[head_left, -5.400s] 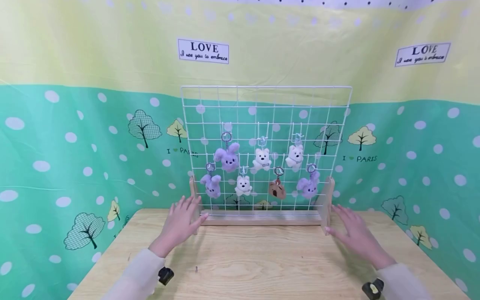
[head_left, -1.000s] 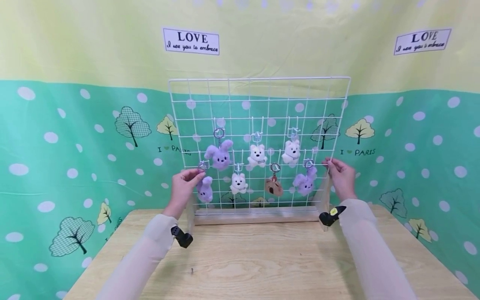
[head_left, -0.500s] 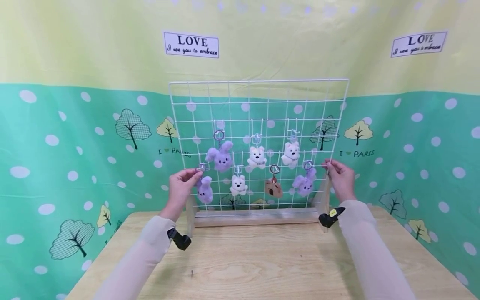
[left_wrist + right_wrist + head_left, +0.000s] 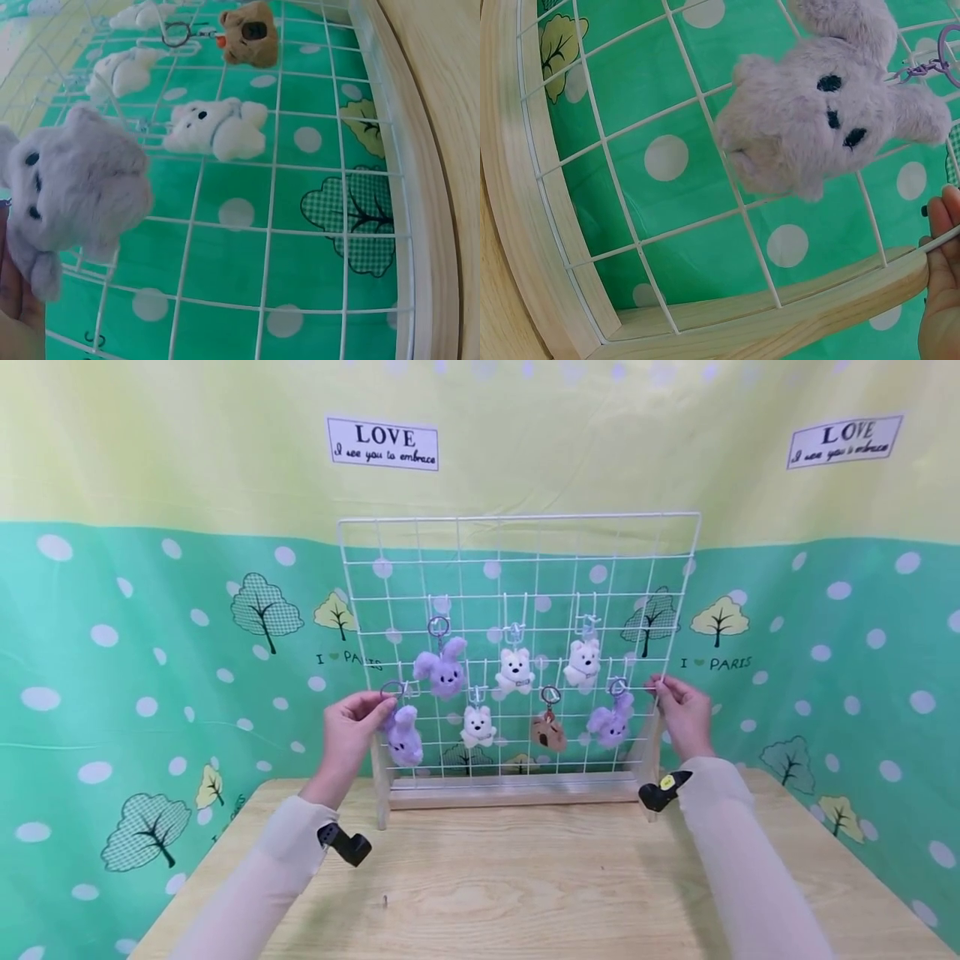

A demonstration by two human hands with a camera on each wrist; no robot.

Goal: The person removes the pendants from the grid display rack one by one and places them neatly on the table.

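My left hand [image 4: 351,733] pinches the metal ring of a purple plush bunny keychain [image 4: 405,739] at the lower left of a white wire grid rack [image 4: 517,560]. The ring sits just left of its hook, and the bunny dangles below my fingertips, large in the left wrist view. My right hand [image 4: 684,714] holds the rack's right edge, above the wooden side foot. Close to it hangs another purple bunny keychain [image 4: 802,120]. A third purple bunny [image 4: 441,670] hangs higher on the left.
White bear keychains [image 4: 514,670] and a brown plush keychain [image 4: 548,732] hang on other hooks. The rack's wooden base [image 4: 517,792] stands on a wooden table [image 4: 487,893], before a green and yellow polka-dot curtain [image 4: 150,610].
Both hands have risen from beside the rack's feet to its sides. In the last half second my left hand has drawn the lower-left bunny's ring leftward from its hook; my right hand stays put.
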